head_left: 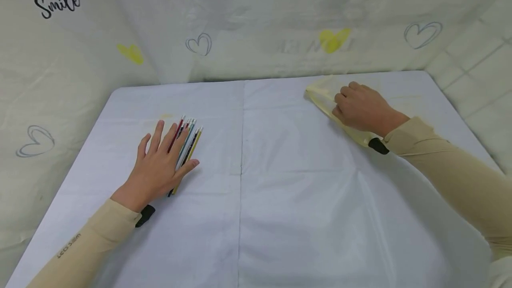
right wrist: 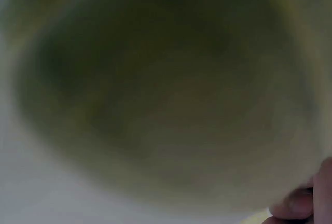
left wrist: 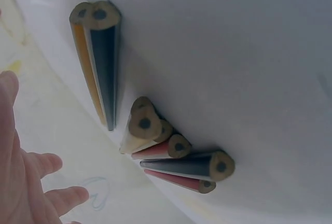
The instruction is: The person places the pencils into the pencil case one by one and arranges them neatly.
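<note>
A loose bundle of pencils (head_left: 194, 143) lies on the left part of the white-covered table. Their flat, unsharpened ends (left wrist: 145, 123) face the left wrist camera; red, dark, yellow and pale barrels show. Over the bundle spreads my left hand (head_left: 154, 168), fingers straight and apart, hiding some pencils; whether it touches them I cannot tell. At the right, my right hand (head_left: 364, 108) grips a pale yellow, see-through pouch (head_left: 318, 92) with curled fingers. The pouch (right wrist: 171, 105) fills most of the right wrist view, blurred, with fingertips at the lower right corner.
White cloth (head_left: 280, 199) with fold creases covers the table. Behind it hangs a pale sheet (head_left: 248, 21) printed with hearts and "Smile". A dark band piece (head_left: 145, 216) shows under the left wrist, and another dark piece (head_left: 378, 146) under the right.
</note>
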{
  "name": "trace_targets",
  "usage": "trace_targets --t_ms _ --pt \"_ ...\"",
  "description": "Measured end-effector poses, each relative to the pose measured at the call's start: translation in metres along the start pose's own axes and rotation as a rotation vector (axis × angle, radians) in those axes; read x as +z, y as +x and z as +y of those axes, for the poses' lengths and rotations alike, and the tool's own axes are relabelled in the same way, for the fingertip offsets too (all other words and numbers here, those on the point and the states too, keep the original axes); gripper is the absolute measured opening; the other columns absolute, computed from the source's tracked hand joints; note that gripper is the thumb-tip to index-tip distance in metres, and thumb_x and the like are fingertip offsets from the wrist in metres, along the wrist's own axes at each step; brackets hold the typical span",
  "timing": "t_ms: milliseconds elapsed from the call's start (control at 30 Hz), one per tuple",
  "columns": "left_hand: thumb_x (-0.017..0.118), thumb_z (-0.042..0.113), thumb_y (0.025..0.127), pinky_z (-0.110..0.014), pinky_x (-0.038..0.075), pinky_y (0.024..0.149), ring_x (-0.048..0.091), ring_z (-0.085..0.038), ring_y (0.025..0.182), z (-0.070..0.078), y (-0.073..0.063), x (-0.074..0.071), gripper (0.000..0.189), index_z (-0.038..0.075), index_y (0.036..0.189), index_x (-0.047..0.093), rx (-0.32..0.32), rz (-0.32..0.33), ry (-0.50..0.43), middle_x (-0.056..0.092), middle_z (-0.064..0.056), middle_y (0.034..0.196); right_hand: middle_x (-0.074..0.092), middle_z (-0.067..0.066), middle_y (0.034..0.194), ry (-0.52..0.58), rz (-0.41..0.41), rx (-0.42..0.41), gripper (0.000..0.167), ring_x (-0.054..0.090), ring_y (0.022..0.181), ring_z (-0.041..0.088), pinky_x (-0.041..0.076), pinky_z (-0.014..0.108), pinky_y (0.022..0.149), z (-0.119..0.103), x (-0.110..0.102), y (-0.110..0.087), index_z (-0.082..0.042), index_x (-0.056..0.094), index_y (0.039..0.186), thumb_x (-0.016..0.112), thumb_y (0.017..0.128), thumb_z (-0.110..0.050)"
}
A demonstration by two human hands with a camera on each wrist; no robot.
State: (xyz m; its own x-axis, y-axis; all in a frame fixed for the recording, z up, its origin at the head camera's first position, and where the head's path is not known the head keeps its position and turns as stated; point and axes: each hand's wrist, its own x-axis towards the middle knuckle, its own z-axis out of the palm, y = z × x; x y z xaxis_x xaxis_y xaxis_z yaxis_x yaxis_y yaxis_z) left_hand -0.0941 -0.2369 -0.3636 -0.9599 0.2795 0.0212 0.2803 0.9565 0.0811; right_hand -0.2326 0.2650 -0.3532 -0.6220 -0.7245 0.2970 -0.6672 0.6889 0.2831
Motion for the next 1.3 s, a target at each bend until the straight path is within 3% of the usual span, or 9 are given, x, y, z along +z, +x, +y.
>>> trace_targets --t_ms 133,267,567,700,867,1067,1300 --pt "0.052 0.058 0.103 -0.07 0.011 0.125 0.0 -0.043 0.163 0.002 0.0 0.0 0.084 0.013 0.166 0.021 0.008 0.009 0.004 0.02 -0.021 0.172 0.021 0.0 0.06 0.03 0.131 -0.044 0.043 0.014 0.063 0.015 0.012 0.026 0.06 -0.014 -0.001 -0.003 -0.014 0.024 0.061 0.052 0.09 0.0" --pt "0.052 0.058 0.103 -0.07 0.012 0.125 0.001 -0.044 0.162 0.004 -0.001 0.001 0.084 0.013 0.166 0.02 0.011 0.008 0.002 0.022 -0.021 0.171 0.02 -0.001 0.059 0.066 0.143 -0.009 0.041 0.016 0.061 0.015 0.014 0.025 0.059 -0.026 -0.002 -0.009 -0.013 0.026 0.059 0.051 0.089 0.002" --pt "0.052 0.058 0.103 -0.07 0.014 0.124 0.005 -0.046 0.161 0.006 -0.002 0.002 0.084 0.011 0.166 0.021 0.001 0.01 0.002 0.027 -0.024 0.168 0.026 -0.001 0.057 0.16 -0.019 0.139 0.042 0.023 0.058 0.016 0.023 0.026 0.059 -0.041 -0.014 -0.02 -0.012 0.032 0.06 0.052 0.095 -0.002" --pt "0.051 0.059 0.103 -0.07 0.014 0.124 0.005 -0.046 0.161 0.007 -0.002 0.002 0.084 0.011 0.166 0.021 0.004 0.011 0.0 0.028 -0.025 0.167 0.028 -0.001 0.056 0.221 -0.121 0.261 0.043 0.025 0.057 0.016 0.02 0.022 0.054 -0.049 -0.021 -0.024 -0.013 0.033 0.059 0.048 0.099 -0.005" --pt "0.051 0.059 0.103 -0.07 0.014 0.124 0.004 -0.046 0.161 0.007 -0.003 0.002 0.084 0.01 0.165 0.021 0.002 0.002 -0.006 0.028 -0.025 0.167 0.033 0.001 0.055 0.275 -0.195 0.385 0.043 0.032 0.055 0.018 0.025 0.023 0.05 -0.056 -0.031 -0.025 -0.011 0.038 0.058 0.043 0.101 -0.007" --pt "0.052 0.059 0.103 -0.069 0.015 0.124 0.005 -0.047 0.161 0.009 -0.003 0.0 0.085 0.01 0.165 0.021 0.0 -0.008 -0.005 0.029 -0.026 0.166 0.035 0.001 0.056 0.312 -0.186 0.384 0.043 0.035 0.055 0.018 0.029 0.025 0.051 -0.058 -0.042 -0.027 -0.011 0.04 0.059 0.044 0.101 -0.005" --pt "0.056 0.056 0.102 -0.068 0.018 0.123 0.009 -0.048 0.16 0.01 -0.004 0.002 0.085 0.008 0.164 0.025 0.019 0.013 0.001 0.033 -0.025 0.163 0.041 0.003 0.06 0.417 -0.321 0.407 0.04 0.039 0.056 0.017 0.032 0.027 0.055 -0.065 -0.057 -0.027 -0.01 0.047 0.068 0.048 0.108 -0.014"
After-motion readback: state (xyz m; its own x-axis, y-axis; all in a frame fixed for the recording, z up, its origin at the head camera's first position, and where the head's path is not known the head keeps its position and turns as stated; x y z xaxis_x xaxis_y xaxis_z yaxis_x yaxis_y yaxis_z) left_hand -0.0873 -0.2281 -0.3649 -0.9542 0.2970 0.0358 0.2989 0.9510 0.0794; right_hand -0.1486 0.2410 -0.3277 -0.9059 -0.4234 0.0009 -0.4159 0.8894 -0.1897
